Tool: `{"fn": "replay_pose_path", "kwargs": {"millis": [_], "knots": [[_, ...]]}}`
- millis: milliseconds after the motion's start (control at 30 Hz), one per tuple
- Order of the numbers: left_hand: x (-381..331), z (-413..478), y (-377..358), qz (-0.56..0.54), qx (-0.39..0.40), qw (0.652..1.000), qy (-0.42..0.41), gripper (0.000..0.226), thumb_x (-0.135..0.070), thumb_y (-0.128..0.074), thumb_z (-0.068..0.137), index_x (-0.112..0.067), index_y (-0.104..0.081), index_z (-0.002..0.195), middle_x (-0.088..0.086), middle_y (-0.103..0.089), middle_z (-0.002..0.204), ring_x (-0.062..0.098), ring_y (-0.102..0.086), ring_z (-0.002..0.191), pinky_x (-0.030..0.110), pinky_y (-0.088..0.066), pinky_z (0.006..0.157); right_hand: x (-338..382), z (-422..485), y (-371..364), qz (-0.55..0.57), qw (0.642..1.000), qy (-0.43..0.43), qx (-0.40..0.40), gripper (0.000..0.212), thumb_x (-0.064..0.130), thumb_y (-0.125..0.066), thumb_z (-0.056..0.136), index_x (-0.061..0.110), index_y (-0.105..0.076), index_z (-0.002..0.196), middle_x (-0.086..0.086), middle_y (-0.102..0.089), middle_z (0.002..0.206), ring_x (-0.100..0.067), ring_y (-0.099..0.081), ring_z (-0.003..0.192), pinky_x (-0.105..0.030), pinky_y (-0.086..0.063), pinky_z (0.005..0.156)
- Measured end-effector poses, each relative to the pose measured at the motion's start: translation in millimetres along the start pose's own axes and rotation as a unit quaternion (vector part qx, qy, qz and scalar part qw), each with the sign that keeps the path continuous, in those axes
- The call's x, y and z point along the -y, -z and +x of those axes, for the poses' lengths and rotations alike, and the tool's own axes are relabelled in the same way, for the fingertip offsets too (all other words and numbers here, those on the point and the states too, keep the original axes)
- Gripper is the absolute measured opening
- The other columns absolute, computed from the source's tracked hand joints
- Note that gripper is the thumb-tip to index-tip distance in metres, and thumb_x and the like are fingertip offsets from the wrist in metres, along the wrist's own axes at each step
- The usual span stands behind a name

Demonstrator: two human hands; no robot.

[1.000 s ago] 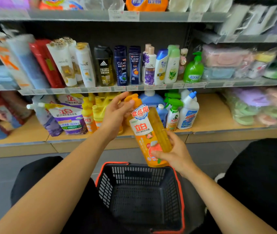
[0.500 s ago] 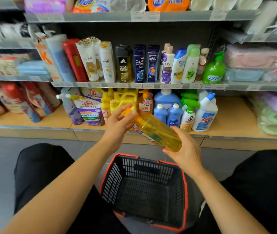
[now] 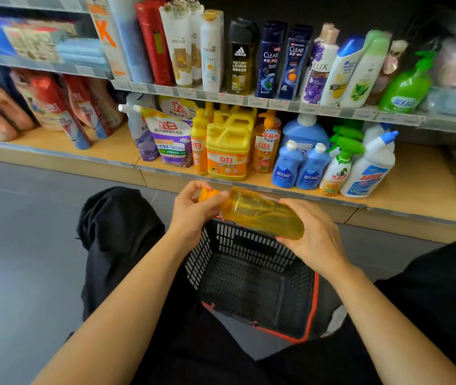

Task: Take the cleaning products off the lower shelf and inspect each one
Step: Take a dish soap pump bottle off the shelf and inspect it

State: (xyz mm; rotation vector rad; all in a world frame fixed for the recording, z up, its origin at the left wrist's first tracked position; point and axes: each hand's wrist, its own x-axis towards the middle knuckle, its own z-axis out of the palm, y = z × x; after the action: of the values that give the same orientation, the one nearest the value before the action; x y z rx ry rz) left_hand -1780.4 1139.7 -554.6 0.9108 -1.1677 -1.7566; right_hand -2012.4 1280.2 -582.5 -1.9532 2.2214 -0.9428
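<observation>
You are at the inspecting step: the clear yellow plastic bottle point(image 3: 260, 213) lies sideways above the black mesh basket point(image 3: 207, 254). Your left hand point(image 3: 190, 212) pinches its orange cap point(image 3: 207, 194), and your right hand point(image 3: 314, 234) is curled round its base. Next, I think, roll it until the label shows.

The floor point(image 3: 21, 245) is smooth and grey, with a soft sheen of pale light toward the left. Store shelving runs along it. The lower shelf point(image 3: 421, 173) is light wood with a grey strip on its front edge, and it sits on a wooden plinth point(image 3: 54, 168) that meets the floor. Above it is an upper shelf point(image 3: 277, 102) of grey metal, its front edge lined with price labels (too blurred to read). The back panel point(image 3: 360, 12) behind it is dark. Further left, a second grey shelf point(image 3: 40, 65) continues the line.
</observation>
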Motion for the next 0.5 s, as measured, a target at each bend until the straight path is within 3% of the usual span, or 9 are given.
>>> {"fn": "replay_pose_path", "kwargs": {"millis": [133, 267, 367, 500], "knots": [[-11.3, -2.0, 4.3, -0.026, 0.073, 0.997, -0.019, 0.022, -0.016, -0.075, 0.083, -0.016, -0.062, 0.101, 0.006, -0.071, 0.089, 0.02, -0.07, 0.083, 0.033, -0.06, 0.077, 0.3, -1.9, 0.8, 0.092, 0.995, -0.042, 0.024, 0.092, 0.039, -0.094, 0.06, 0.049, -0.045, 0.137, 0.03, -0.052, 0.131, 0.0, -0.052, 0.122, -0.03, -0.044, 0.097], [-16.2, -3.6, 0.4, -0.023, 0.103, 0.994, -0.031, 0.05, -0.023, -0.077, 0.083, -0.009, -0.057, 0.127, 0.017, -0.071, 0.11, 0.027, -0.07, 0.099, 0.036, -0.058, 0.083, 5.9, -7.2, 1.7, 0.266, 0.953, -0.11, 0.092, 0.083, 0.044, -0.092, 0.054, 0.06, -0.052, 0.125, 0.029, -0.064, 0.121, 0.004, -0.062, 0.114, -0.01, -0.047, 0.089], [-22.1, -0.9, -3.5, -0.004, 0.131, 0.991, -0.022, 0.075, -0.042, -0.085, 0.072, -0.017, -0.055, 0.137, 0.013, -0.071, 0.123, 0.026, -0.068, 0.113, 0.034, -0.057, 0.089, 8.2, -9.2, 5.6, 0.351, 0.914, -0.141, 0.15, 0.079, 0.038, -0.096, 0.054, 0.055, -0.059, 0.121, 0.017, -0.07, 0.121, -0.005, -0.067, 0.111, -0.019, -0.055, 0.086], [-30.6, 6.5, -5.1, -0.03, 0.205, 0.978, -0.004, 0.073, -0.039, -0.085, 0.075, -0.024, -0.054, 0.139, 0.013, -0.065, 0.134, 0.027, -0.06, 0.126, 0.038, -0.053, 0.1, 5.7, -12.0, 5.6, 0.476, 0.832, -0.186, 0.215, 0.077, 0.028, -0.096, 0.056, 0.033, -0.065, 0.126, -0.003, -0.072, 0.124, -0.024, -0.069, 0.114, -0.037, -0.059, 0.087]]}}
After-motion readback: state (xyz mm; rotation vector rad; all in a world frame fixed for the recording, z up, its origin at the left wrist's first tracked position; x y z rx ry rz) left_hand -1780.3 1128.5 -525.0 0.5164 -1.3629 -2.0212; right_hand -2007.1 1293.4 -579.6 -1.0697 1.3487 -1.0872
